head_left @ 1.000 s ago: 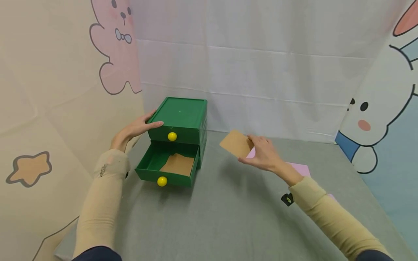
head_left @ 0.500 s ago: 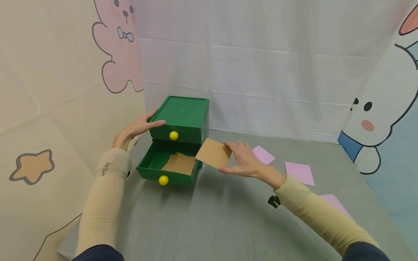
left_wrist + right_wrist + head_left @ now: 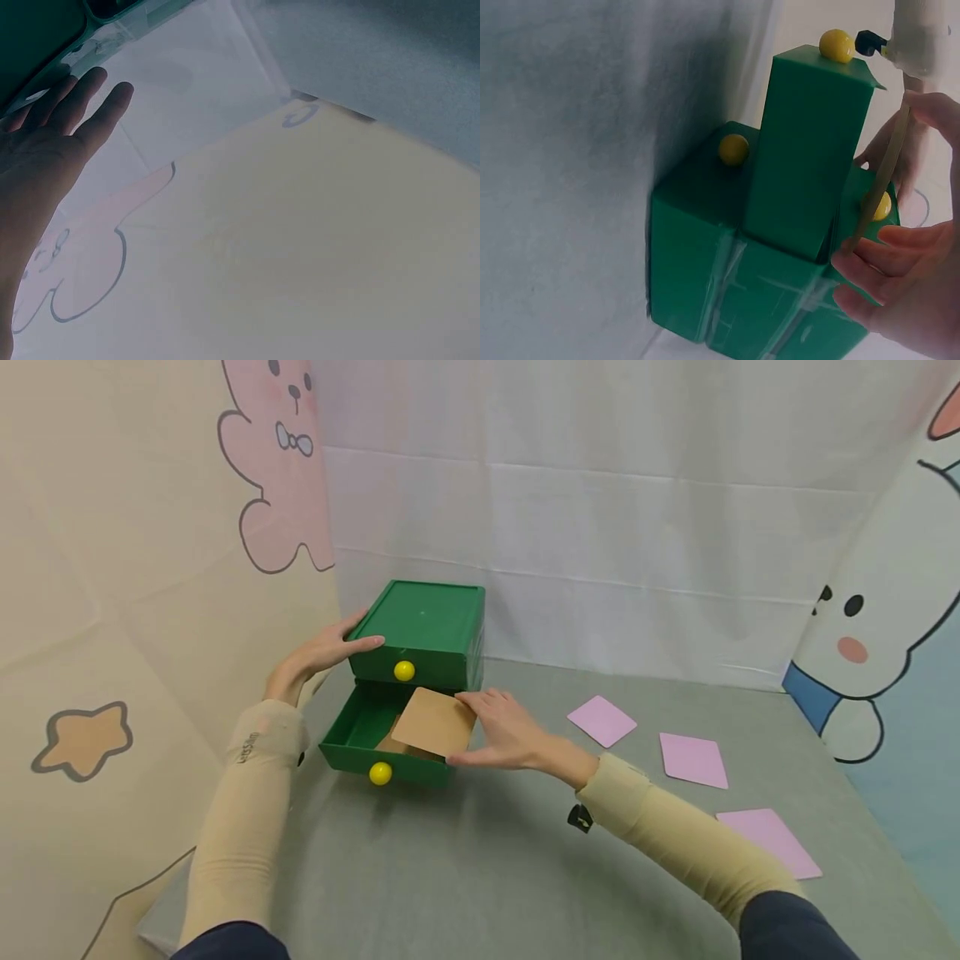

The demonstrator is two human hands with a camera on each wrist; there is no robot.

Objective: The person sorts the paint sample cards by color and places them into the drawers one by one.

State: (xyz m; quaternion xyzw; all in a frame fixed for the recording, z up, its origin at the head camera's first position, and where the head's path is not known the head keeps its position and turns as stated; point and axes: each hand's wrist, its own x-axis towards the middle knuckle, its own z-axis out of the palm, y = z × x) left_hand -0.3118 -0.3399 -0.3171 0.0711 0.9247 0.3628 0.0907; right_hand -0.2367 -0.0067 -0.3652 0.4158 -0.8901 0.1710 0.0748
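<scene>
A green drawer cabinet with yellow knobs stands at the back left in the head view. Its middle drawer is pulled out, and a brown paper piece lies inside, mostly covered from sight. My left hand rests on the cabinet's upper left corner, thumb on top; its fingers lie straight along the side in the left wrist view. Between thumb and fingers my right hand pinches a square brown card by its right edge. The card hangs tilted over the open drawer; the right wrist view catches it nearly edge-on.
Three pink square cards lie spread on the grey tabletop at the right: one card farthest back, another card beside it, and a nearer card by the right sleeve. Printed cloth walls close off the back and sides.
My right hand has carried the brown card leftward from over the tabletop to above the open drawer, uncovering the pink cards. My left hand has stayed on the cabinet.
</scene>
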